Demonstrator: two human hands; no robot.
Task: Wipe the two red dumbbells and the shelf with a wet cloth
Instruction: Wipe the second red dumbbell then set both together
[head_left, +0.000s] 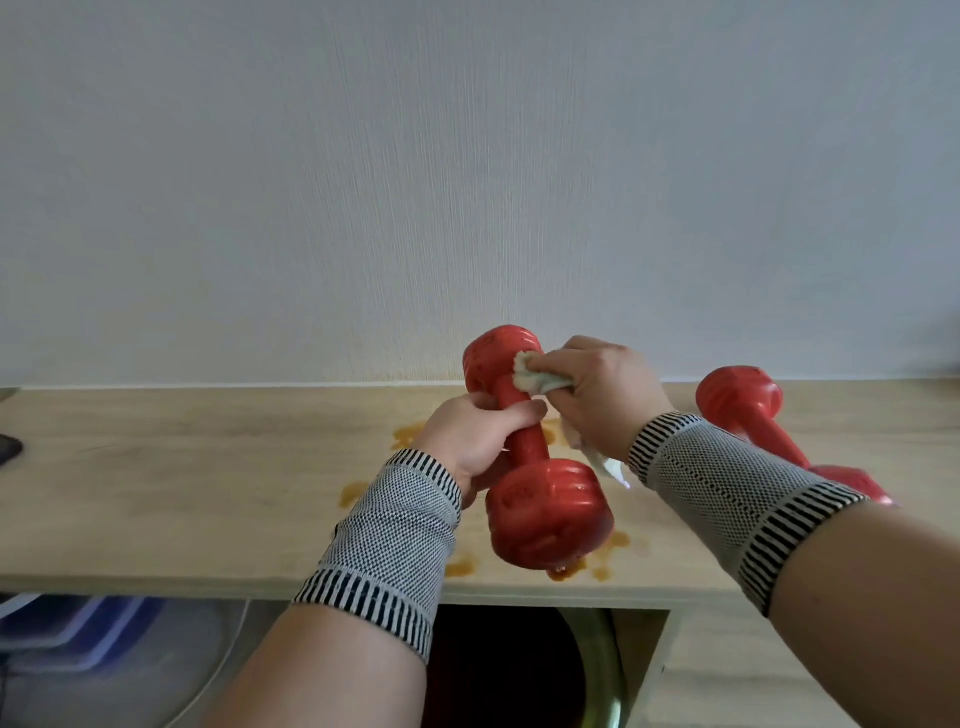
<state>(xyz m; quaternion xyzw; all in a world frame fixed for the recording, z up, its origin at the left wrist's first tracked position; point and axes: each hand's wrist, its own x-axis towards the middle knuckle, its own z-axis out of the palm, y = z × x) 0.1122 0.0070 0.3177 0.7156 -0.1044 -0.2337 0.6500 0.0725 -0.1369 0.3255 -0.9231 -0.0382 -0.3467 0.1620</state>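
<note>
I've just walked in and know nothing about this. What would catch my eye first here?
The red dumbbell held up at the centre: the left hand grips its handle while the right hand presses a pale cloth against its far head. A second red dumbbell lies to the right on the wooden shelf. Orange-brown stains dot the shelf around and below the held dumbbell.

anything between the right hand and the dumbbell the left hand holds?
Yes, head view: the cloth, gripped by the right hand, is pressed against the held dumbbell near its far head.
</note>
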